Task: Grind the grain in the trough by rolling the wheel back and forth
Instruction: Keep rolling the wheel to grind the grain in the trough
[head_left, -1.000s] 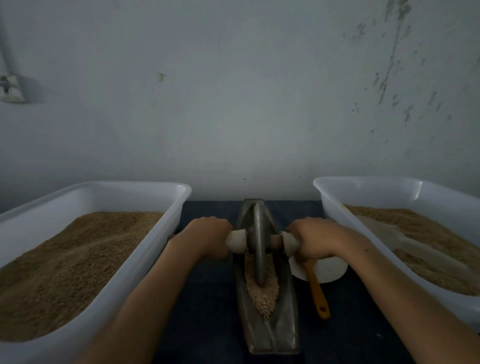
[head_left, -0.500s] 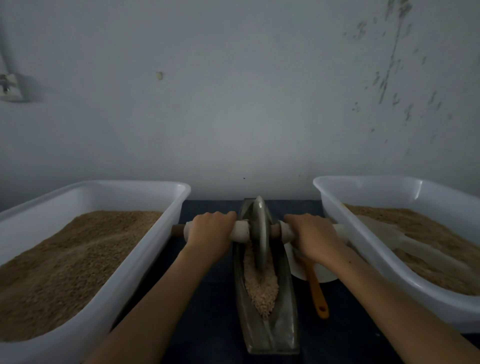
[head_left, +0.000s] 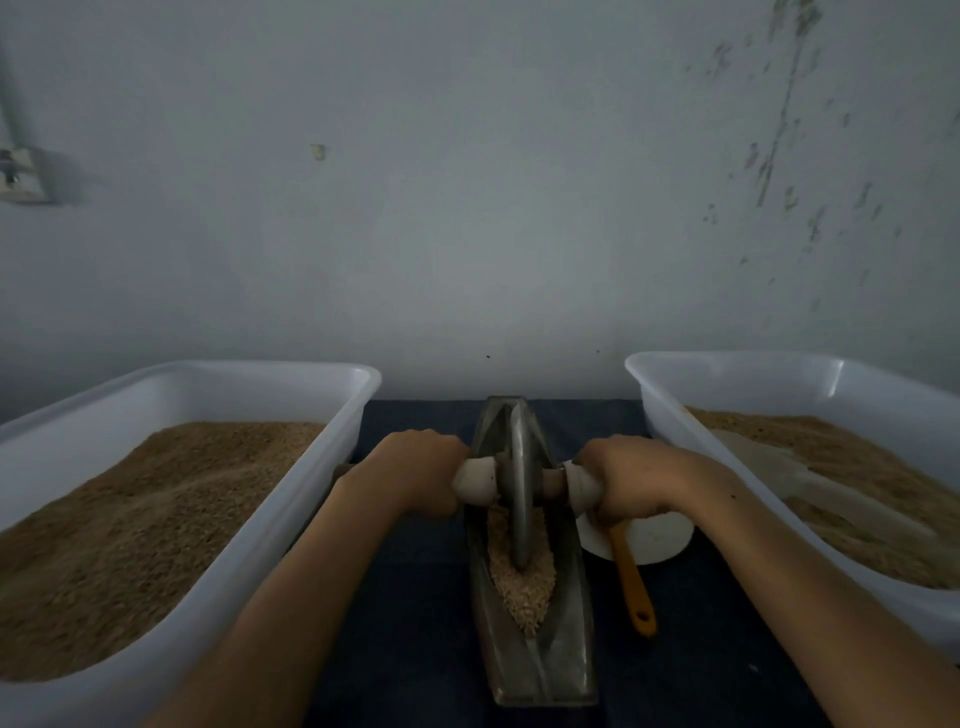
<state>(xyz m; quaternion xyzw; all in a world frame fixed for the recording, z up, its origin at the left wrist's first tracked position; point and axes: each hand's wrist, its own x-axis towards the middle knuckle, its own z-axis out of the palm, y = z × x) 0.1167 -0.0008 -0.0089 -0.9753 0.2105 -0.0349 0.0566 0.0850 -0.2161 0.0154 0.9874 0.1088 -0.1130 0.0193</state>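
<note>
The wheel (head_left: 519, 483) is standing upright on its edge in the trough (head_left: 530, 660), its rim pressing into the grain (head_left: 524, 582) heaped along the trough's middle. The trough is lying lengthwise on the dark desk (head_left: 415, 597), running from near to far between two tubs, with its far tip close to the wall (head_left: 493, 208). An axle (head_left: 550, 480) is passing through the wheel's hub, carrying pale handles out to each side.

The left hand (head_left: 415, 473) is curling tightly round the left handle (head_left: 475, 480), knuckles up, and the right hand (head_left: 628, 480) is gripping the right handle (head_left: 582, 486) the same way. Both forearms are reaching in from the near edge.

Just right of the trough, a white bowl (head_left: 654, 540) is sitting on the desk, partly hidden under the right hand, and an orange handle (head_left: 631, 582) is sticking out of it toward the near side.

The left tub (head_left: 260, 519), white plastic, is holding a deep bed of brown grain, and its right wall is lying close to the left forearm. The right tub (head_left: 727, 374) is also holding brown grain, with a pale scoop-like piece (head_left: 789, 467) lying on top; what exactly it is cannot be told. The wall behind is showing scuff marks at upper right.
</note>
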